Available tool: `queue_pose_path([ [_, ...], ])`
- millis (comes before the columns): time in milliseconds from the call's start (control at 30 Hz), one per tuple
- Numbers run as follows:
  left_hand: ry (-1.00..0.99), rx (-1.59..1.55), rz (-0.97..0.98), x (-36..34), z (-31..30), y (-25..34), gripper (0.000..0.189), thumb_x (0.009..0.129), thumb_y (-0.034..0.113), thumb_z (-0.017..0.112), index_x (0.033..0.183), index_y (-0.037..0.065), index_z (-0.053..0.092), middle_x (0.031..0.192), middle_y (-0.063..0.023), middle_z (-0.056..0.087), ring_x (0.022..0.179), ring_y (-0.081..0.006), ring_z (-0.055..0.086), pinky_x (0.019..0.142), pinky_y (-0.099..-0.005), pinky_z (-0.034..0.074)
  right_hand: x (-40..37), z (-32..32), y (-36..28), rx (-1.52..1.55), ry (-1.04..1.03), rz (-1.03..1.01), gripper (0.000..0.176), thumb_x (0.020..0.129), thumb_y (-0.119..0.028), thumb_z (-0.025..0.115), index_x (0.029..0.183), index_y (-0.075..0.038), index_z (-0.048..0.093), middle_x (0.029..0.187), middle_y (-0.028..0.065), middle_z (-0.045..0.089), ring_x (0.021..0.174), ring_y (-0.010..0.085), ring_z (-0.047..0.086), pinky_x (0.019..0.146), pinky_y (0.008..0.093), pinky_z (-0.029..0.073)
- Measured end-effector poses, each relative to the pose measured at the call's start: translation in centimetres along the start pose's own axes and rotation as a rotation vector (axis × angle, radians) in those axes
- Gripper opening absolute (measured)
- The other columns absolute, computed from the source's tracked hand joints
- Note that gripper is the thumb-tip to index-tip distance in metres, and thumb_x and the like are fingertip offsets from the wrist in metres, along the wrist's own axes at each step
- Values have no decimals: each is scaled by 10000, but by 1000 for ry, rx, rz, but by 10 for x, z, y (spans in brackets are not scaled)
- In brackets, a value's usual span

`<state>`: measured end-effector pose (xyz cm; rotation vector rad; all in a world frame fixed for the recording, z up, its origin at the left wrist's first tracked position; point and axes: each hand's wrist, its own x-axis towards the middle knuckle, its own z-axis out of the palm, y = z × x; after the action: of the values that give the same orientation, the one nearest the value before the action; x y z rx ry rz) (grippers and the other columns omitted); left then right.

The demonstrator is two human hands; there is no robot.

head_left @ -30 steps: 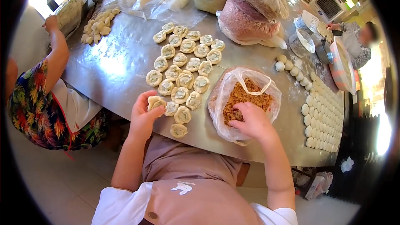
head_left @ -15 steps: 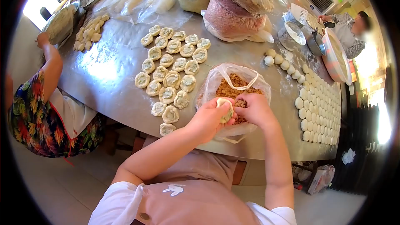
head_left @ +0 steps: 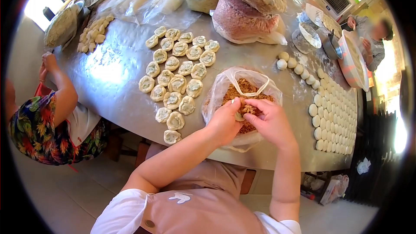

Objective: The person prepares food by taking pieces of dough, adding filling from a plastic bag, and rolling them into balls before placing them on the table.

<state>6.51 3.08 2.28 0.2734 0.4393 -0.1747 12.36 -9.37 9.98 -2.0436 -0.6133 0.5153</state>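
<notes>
My left hand (head_left: 224,121) is closed around a small piece of dough (head_left: 238,116), which is mostly hidden by the fingers. A crumbly brown clump of filling (head_left: 248,109) is pinched in the fingers of my right hand (head_left: 276,122), right against the dough in my left hand. Both hands are over an open plastic bag (head_left: 220,87) of brown crumbly filling (head_left: 233,96). To the left lie several rows of cupped dough pieces (head_left: 177,84) with pale greenish filling in their middles.
Flattened white dough rounds (head_left: 331,119) cover the table's right side. Behind stand filled plastic bags (head_left: 242,19). Dough lumps (head_left: 93,34) lie at the left. One person (head_left: 52,108) is at the left edge; another (head_left: 375,39) is beside a large basin (head_left: 352,63) at the right.
My right hand has lifted a clump of filling from the bag to the dough. My left hand has turned, hiding most of the dough. The left person's arm has come down from the big dough mass.
</notes>
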Motion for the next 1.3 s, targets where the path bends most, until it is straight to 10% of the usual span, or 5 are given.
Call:
queue_pose_path([
  [767,37,316,99,-12,5,1,274,984,138,532,1237,46,486,1092,-50,588,957,-113,565,811,-272,495,-14,17,23,68,221,38,300,823,-30,677,1122,-21,648,998,140,693,839,235,676,759,310,536],
  [967,-6,896,276,-6,-14,0,265,989,105,506,1244,34,494,1059,-45,593,880,-102,586,765,-262,519,-10,9,15,-236,226,-88,253,844,-55,659,1097,-37,659,1054,129,665,912,264,656,781,329,527],
  [1067,31,510,90,-7,-3,4,274,1000,114,486,1259,23,480,1170,-80,580,1113,-169,565,946,-321,507,-12,11,15,-212,204,-112,294,833,-105,691,1118,-47,652,1083,128,656,971,269,641,826,346,516],
  [1300,-130,29,-162,-18,4,23,342,1005,179,479,1326,62,459,1236,-96,570,1136,-229,563,954,-367,478,-22,24,31,-392,258,-405,798,773,-474,737,1338,14,453,1334,179,504,1259,381,439,1045,458,366],
])
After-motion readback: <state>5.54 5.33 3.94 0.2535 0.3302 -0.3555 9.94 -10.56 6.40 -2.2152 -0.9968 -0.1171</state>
